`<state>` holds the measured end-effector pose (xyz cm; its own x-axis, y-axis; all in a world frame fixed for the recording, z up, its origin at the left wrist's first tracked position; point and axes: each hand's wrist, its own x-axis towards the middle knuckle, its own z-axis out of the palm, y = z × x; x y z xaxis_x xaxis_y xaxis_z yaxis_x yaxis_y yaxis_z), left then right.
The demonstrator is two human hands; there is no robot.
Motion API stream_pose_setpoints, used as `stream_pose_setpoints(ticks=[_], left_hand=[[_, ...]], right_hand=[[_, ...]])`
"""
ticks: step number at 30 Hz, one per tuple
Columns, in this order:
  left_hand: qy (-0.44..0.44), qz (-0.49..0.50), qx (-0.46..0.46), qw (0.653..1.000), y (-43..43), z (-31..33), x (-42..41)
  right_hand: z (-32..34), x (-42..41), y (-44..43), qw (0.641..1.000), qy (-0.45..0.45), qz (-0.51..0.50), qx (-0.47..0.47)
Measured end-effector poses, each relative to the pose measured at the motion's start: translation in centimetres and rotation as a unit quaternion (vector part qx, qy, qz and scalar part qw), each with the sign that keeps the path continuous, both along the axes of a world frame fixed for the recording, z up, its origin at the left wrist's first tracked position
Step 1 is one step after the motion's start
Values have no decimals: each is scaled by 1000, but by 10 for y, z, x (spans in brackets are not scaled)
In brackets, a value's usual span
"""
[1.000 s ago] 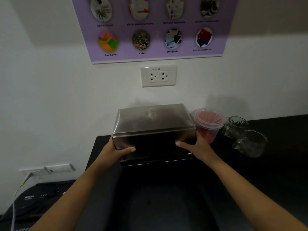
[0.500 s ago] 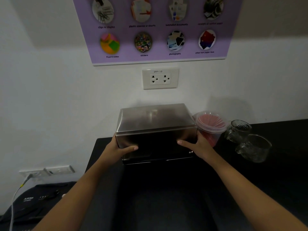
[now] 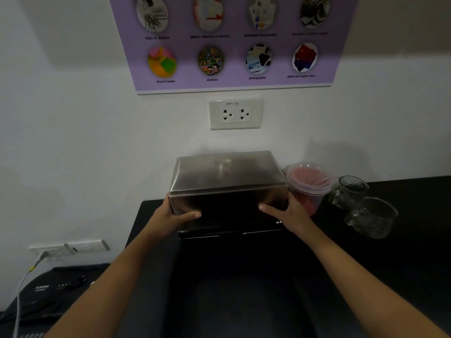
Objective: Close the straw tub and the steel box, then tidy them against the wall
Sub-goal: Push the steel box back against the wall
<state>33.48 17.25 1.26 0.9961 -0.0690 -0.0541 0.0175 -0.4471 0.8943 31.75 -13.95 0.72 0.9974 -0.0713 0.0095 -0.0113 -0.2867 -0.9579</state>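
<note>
Steel box (image 3: pixel 228 181), lid down, sits at the back of the black tabletop (image 3: pixel 402 264) close to the wall, gripped at its front corners by the left hand (image 3: pixel 170 217) and right hand (image 3: pixel 290 214). Just right, touching it, the lidded straw tub (image 3: pixel 311 185) holds pink straws; two glass mugs (image 3: pixel 361 206) follow.

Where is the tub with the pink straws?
The straw tub stands on the black counter by the wall, right of the steel box, left of two glass cups.
</note>
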Motion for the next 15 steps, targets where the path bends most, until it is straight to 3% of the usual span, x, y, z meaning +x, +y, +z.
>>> stream_pose_setpoints(ticks=[15], left_hand=[[-5, 24, -32, 999, -6, 1, -10]], right_hand=[[2, -1, 1, 1000, 2, -15, 9]])
